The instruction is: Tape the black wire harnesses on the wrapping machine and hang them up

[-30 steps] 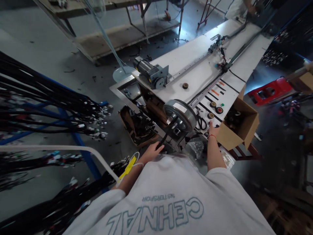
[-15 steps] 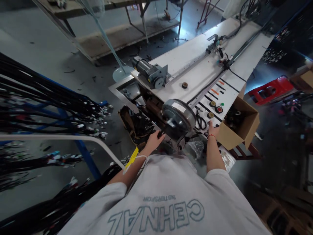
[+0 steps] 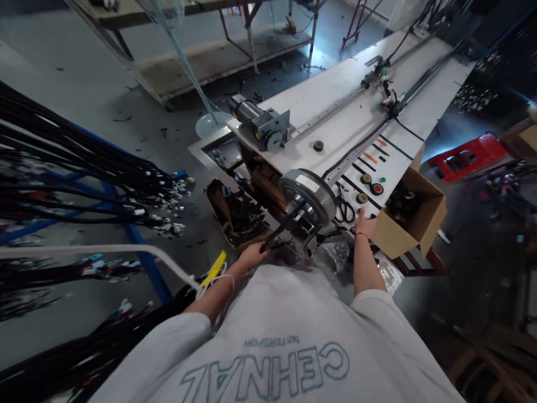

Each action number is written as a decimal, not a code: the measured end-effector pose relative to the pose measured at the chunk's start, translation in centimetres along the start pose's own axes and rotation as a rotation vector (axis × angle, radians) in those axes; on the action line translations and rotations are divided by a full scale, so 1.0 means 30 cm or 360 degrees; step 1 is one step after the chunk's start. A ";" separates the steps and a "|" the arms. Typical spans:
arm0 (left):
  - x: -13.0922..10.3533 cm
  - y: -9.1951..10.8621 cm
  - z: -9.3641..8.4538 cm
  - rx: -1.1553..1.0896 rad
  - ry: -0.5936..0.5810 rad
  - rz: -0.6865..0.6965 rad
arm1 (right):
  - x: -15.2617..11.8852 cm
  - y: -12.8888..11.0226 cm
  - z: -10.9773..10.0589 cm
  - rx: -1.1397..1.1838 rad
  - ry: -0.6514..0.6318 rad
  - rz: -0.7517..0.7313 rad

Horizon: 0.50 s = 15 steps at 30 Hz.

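My left hand is closed around the end of a black cable bundle. From there the bundle stretches up into the round taping head, a large grey ring at the near end of the white worktable. My right hand lies at the table's right front edge with its thumb stretched out on the top. It appears to hold nothing, though its other fingers are partly hidden. Near that thumb are a tape roll and black-handled scissors.
An open cardboard box stands right of my right hand. Below the table's left side is a brown bin of dark pieces. Black harnesses hang on a blue rack at left. A motor sits on the table.
My left hand has drawn back down and left, toward my body, and a longer stretch of cable bundle now shows outside the ring. My right hand has stayed in place.
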<state>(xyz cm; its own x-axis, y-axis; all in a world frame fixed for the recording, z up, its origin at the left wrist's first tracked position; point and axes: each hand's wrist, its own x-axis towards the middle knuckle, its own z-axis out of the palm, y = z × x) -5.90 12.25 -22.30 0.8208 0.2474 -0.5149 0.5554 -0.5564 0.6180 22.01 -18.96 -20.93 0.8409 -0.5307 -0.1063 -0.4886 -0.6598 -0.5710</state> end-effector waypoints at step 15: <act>-0.198 0.022 -0.056 0.0048 0.0171 0.0042 | -0.014 -0.010 -0.011 0.0020 -0.0002 0.0025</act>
<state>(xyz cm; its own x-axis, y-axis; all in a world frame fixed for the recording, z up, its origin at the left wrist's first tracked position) -10.18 11.75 -17.83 0.8456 0.3150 -0.4310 0.5304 -0.5872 0.6114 21.72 -18.70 -20.43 0.8333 -0.5405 -0.1163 -0.4989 -0.6446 -0.5793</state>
